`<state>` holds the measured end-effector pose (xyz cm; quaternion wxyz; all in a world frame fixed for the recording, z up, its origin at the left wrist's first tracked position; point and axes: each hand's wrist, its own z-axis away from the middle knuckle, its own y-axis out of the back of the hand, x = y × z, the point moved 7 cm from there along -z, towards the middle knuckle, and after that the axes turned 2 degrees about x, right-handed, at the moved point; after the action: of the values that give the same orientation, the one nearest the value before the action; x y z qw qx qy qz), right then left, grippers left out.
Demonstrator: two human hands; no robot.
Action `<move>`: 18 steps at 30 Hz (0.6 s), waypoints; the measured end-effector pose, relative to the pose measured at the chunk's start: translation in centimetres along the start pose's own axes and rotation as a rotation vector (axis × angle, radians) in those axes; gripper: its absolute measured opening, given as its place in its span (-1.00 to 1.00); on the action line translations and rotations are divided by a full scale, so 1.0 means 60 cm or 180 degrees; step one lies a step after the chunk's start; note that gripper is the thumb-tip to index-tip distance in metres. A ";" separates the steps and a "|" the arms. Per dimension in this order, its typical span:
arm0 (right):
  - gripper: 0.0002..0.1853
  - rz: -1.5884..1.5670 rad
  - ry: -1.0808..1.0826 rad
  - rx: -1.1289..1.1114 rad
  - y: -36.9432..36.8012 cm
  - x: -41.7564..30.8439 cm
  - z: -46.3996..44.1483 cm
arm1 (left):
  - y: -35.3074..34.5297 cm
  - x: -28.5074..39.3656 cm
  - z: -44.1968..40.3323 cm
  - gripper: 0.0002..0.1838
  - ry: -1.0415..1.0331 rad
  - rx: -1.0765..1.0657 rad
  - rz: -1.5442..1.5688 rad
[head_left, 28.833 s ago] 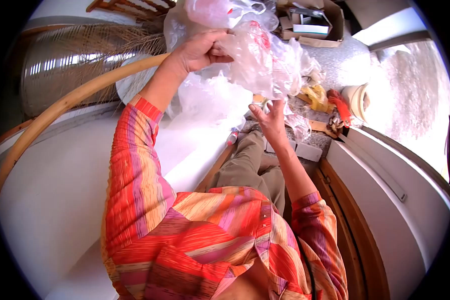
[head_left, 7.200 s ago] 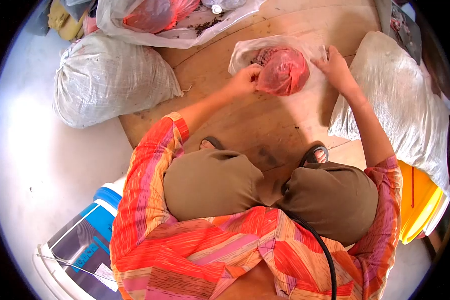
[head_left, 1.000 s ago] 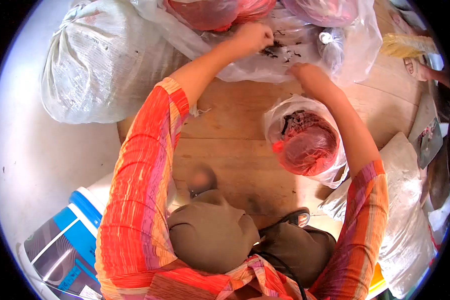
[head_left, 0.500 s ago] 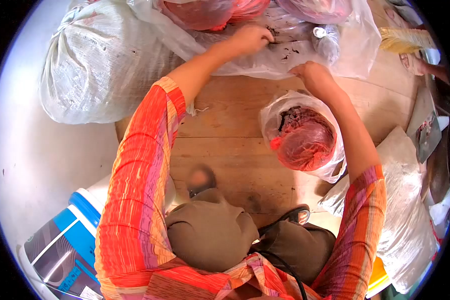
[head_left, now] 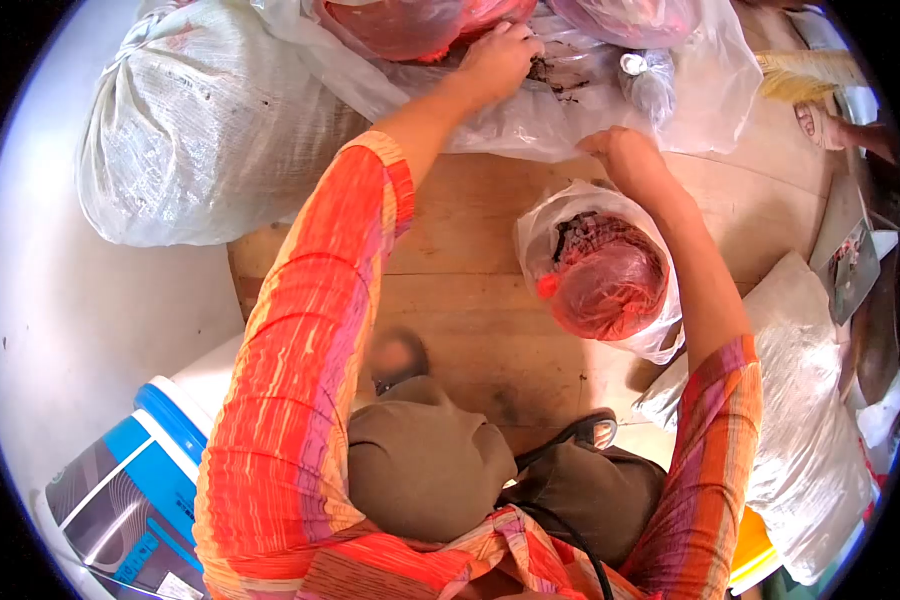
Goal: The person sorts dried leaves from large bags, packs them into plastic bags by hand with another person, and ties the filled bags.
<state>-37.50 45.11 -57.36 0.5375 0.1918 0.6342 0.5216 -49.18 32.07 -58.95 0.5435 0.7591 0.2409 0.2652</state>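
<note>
A clear plastic sheet [head_left: 530,125] lies across the floor ahead, with dark shreds [head_left: 567,88] scattered over it. My left hand [head_left: 500,62] is over the sheet beside these shreds, its fingers curled; what they hold, if anything, is hidden. With thumb and fingers pinched, my right hand [head_left: 625,155] grips the sheet's near edge. Just below it, an open clear plastic bag [head_left: 533,235] contains a red bundle [head_left: 610,290] and some dark material. At the sheet's far side are a red plastic bundle [head_left: 395,28], a pinkish bundle [head_left: 635,20] and a small knotted clear bag [head_left: 652,85].
A large white woven sack [head_left: 200,140] stands at the left, and a paint bucket [head_left: 135,490] below it. Another pale sack [head_left: 800,400] leans at the right. A broom head [head_left: 800,75] and another person's foot [head_left: 820,127] appear at the upper right.
My left hand has moved up and slightly left over the sheet, toward the red bundle. My right hand keeps its pinch on the sheet's edge.
</note>
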 end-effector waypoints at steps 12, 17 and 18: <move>-0.78 0.0205 0.0031 0.0216 0.005 -0.018 0.018 | -0.067 0.038 0.004 -0.81 -0.0002 -0.0641 -0.0101; -0.77 -0.0170 -0.0242 -0.0001 0.001 -0.014 0.020 | 0.017 -0.003 0.045 -0.73 0.0332 -0.0165 -0.0015; -0.77 -0.0264 -0.0193 -0.0120 -0.002 -0.017 0.017 | 0.020 -0.014 0.057 -0.69 0.0590 -0.0374 -0.0297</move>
<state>-36.20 44.73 -56.84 0.5811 0.1710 0.6150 0.5048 -47.45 28.75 -58.82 0.5742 0.6862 0.3092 0.3223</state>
